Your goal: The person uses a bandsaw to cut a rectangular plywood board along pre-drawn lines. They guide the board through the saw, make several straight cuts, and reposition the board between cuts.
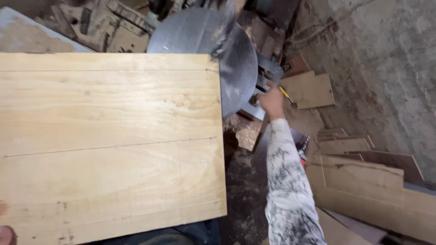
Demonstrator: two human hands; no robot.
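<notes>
**woodguy:** Two things matter here: the big pale wooden panel (pixel 109 145) made of glued boards, and the round grey metal saw guard (pixel 213 54) off its far right corner. Panel's right edge runs straight, guard overlapping just beyond the far end of it. Right of the panel there's a narrow gap of dark, sawdusty floor (pixel 243 181), then flat offcut boards (pixel 363 181) stacked against the rough concrete wall (pixel 386 59). Not much room on that side.

**chipper:** And the hands?

**woodguy:** Right hand (pixel 272 100), speckled white sleeve, reaches past the panel's right edge to the grey machine part just beside the guard, with a yellow pencil (pixel 286 94) poking out of it. Fingers look curled, can't tell how tightly. Left hand (pixel 5 235) is only a sliver at the panel's near left corner; grip not visible.
</notes>
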